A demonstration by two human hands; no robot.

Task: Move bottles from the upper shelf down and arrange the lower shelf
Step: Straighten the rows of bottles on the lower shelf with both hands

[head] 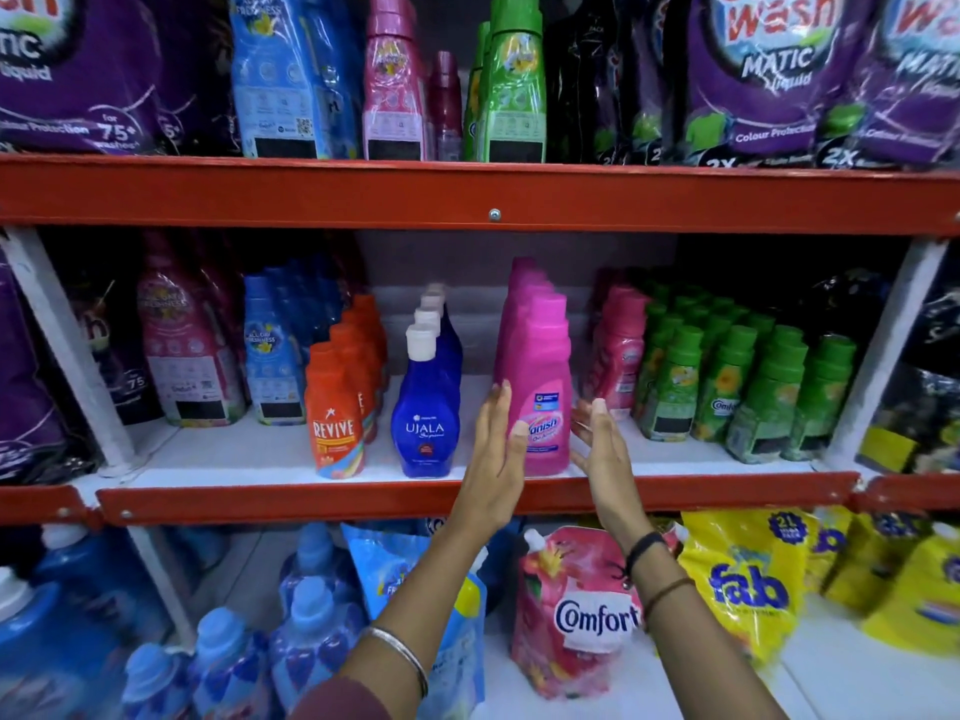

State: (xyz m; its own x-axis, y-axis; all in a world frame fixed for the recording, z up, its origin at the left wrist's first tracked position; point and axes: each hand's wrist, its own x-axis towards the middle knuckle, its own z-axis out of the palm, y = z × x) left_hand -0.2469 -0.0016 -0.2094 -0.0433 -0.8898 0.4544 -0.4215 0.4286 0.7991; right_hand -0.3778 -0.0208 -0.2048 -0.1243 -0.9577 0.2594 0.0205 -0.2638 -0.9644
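A person stands at a shop rack with red metal shelf edges (467, 197). Both hands are up at the middle shelf. The left hand (496, 454) is flat and open, with its fingers straight, and it sits against the left side of the front bright pink plastic bottle with the Vanish label (545, 397). The right hand (602, 449) is flat and open too, just beside the bottle's right side. I cannot tell if it touches. The hands are apart, with the bottle between them, and neither one is closed around it.

The pink bottle stands upright at the front of a row of the same pink bottles. To its left stands a dark blue plastic bottle with a white cap and the word Ujala (427, 407), then an orange plastic bottle that says Revive (335, 407). To its right are small pink bottles (618, 356) and many green bottles with green caps (727, 381). More tall bottles wait on the upper shelf, like the tall green one (511, 85).

It looks like the person is lining up the pink row. If one hand pushes harder than the other, the front bottle could tip. It could knock the blue bottle over, or slide off the front edge and drop onto the soft pink Comfort pouch (576, 610) below.
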